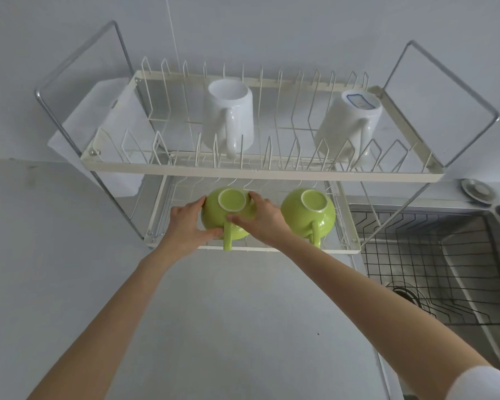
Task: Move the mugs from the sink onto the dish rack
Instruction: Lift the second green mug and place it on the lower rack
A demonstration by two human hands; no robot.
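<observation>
Between the left hand (185, 223) and right hand (260, 219) sits a green mug (225, 223), upside down on the dish rack (272, 168) bottom shelf. Both hands grip its sides. Another green mug (308, 215) sits just right of the right hand.

A plain pale grey wall (272, 24) fills the far side, evenly lit by soft, diffuse light with no hard shadows. A thin cord (172, 30) hangs straight down it at the far left. Below, a smooth light grey table (228, 313) stretches near and left, bare but for one tiny dark speck. A white cloth (119, 134) hangs at the far left, against the wall. At the far right, a round metal drain stopper (478, 191) lies flat on the table's edge (its rim catches a little light).
</observation>
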